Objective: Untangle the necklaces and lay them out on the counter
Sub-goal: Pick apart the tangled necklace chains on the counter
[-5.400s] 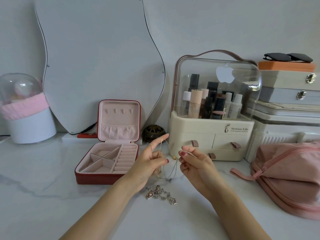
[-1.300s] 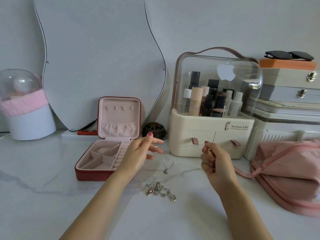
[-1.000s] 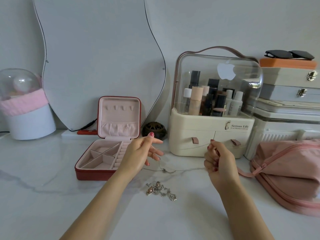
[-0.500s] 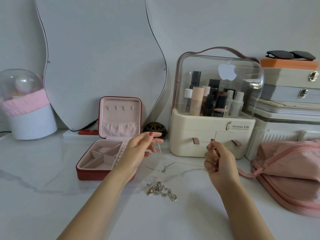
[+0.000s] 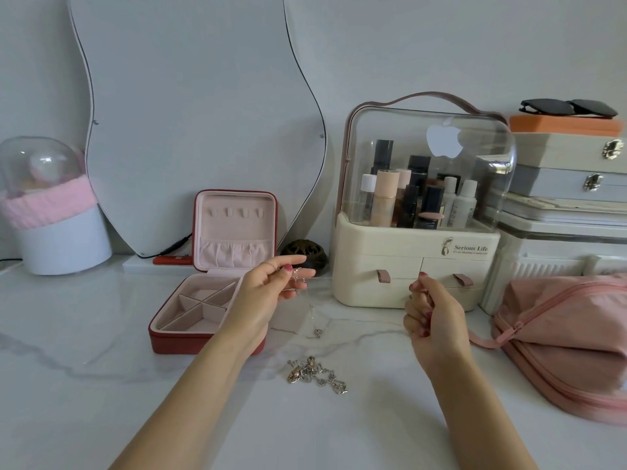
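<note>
- Left of my work area I note an open red jewellery box (image 5: 207, 313), pink-lined, its compartments holding nothing I can see; my left forearm crosses in front of its near right corner.
- My left hand (image 5: 268, 293) is raised above the marble counter (image 5: 101, 385), thumb and fingers pinching one end of a fine chain necklace (image 5: 314, 320). The other fingers are loosely extended.
- From that pinch the fine chain drops down and to the right; its small pendant (image 5: 318, 332) sits at or just above the counter, between the two hands. I cannot tell whether it touches.
- A faint strand continues rightward from the pendant toward my right hand (image 5: 431, 317), so the chain's long axis runs left to right, roughly level with the counter edge of the organiser.
- My right hand has its fingers curled closed. I judge it pinches the chain's other end, though the strand is too thin to confirm at the fingertips.
- The tangled cluster of necklaces (image 5: 317, 374) lies on the counter nearer to me than both hands, roughly midway between them, slightly closer to the left forearm, untouched.
- Judgement: the coming move turns on lowering both ends evenly so the chain lands straight, behind the cluster and apart from it.
- Behind stands a cream cosmetics organiser (image 5: 417, 266); at far right, a pink pouch (image 5: 570, 334).
</note>
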